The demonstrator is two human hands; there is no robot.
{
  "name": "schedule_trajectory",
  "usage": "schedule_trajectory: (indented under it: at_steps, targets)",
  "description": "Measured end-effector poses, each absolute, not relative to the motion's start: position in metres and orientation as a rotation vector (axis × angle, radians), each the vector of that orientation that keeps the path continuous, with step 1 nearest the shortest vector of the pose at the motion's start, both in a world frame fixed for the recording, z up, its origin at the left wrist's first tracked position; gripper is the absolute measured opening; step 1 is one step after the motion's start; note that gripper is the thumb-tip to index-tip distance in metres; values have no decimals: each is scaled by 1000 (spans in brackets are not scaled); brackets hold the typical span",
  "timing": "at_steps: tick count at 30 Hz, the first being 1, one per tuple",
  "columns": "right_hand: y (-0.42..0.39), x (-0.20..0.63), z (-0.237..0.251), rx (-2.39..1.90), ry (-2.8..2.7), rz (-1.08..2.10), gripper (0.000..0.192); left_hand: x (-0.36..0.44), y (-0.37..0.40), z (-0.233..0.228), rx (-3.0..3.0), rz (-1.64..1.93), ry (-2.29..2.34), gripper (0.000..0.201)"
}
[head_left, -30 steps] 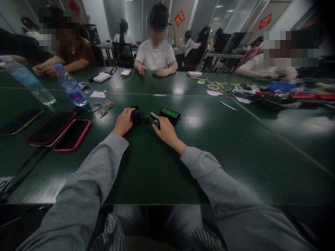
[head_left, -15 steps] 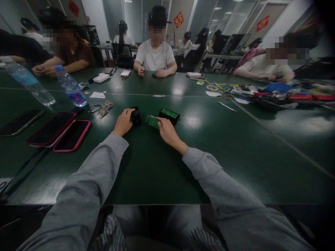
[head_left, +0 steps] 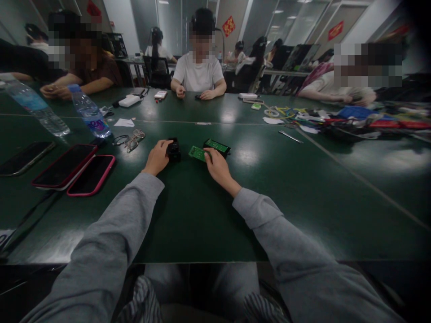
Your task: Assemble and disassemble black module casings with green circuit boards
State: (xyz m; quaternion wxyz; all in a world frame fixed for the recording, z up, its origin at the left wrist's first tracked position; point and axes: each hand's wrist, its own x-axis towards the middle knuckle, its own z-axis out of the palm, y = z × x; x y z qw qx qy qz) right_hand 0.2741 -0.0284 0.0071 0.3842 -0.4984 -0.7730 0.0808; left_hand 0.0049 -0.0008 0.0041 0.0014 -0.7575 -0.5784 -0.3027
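Far left on the green table (head_left: 202, 215): two water bottles, one (head_left: 37, 107) at the edge of view and one (head_left: 90, 113) with a purple label further in. Below them a dark phone (head_left: 25, 156) and two phones in pink cases (head_left: 63, 165) (head_left: 90, 174) lying side by side, touching. A pair of glasses (head_left: 129, 140) sits just left of the hands.

Left hand (head_left: 157, 157): fingers curled around the near-left side of a small black block (head_left: 174, 150), thumb on top; the block stands on the table, gripped.

Just right of it, apart from the block: a small green circuit board (head_left: 197, 153), flat or slightly tilted, hard to say at this size. Right hand (head_left: 215, 167): fingertips pinched on the board's right end, so it is grasping the board. Directly behind that hand, touching or nearly so, a black tray with a second green board (head_left: 217, 146) on top.

Further right: a metal tool (head_left: 290, 137) lying alone, then a pile of coloured cables and parts (head_left: 336, 117) at the table's right end.

Across the table a person in a white shirt (head_left: 198, 74) has both hands on the surface
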Motion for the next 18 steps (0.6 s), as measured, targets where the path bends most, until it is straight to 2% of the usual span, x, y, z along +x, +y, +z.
schedule_trajectory:
  at_steps: [11,18]
  targets:
    - [-25,275,8,-1309,-1866,246,50,10,-4,11,-2316,-980,-1798,55]
    - [-40,267,20,-1176,-1977,-78,43,12,-4,14,-2355,-1058,-1640,48]
